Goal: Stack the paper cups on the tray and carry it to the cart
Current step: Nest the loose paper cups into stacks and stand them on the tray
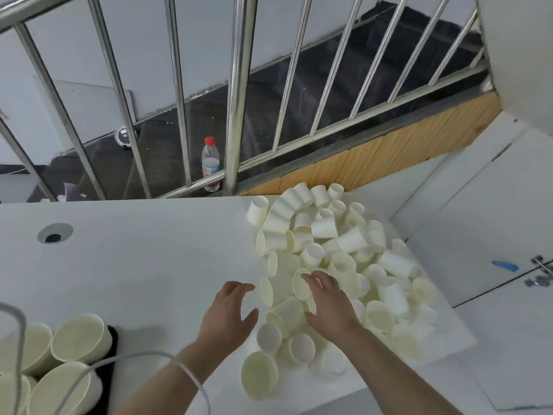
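At the far left, stacked cups (80, 339) lay nested on a dark tray (112, 339) at the near corner of the white bench (134, 265), with a white cable (191, 378) looping across them. A round hole (54, 233) was set into the bench top farther back, and a water bottle (210, 163) stood beyond the rear edge, behind the steel railing (238, 94).

The left hand (229, 313) hovered just left of the pile, fingers spread and relaxed, holding nothing. The right hand (327, 301) lay over the loose paper cups (329, 265) with fingers straight, touching the topmost ones but gripping none.

The step looked like picking cups to nest. It would likely go best by taking one upright, mouth-up cup as a base and sliding others in along the same axis, pinching lightly so the thin walls do not crush.

The open bench between pile and tray offered room to build a stack. To the right, the heap ran close to the bench's right edge and to its rear edge, so sweeping motions there risked knocking cups off.
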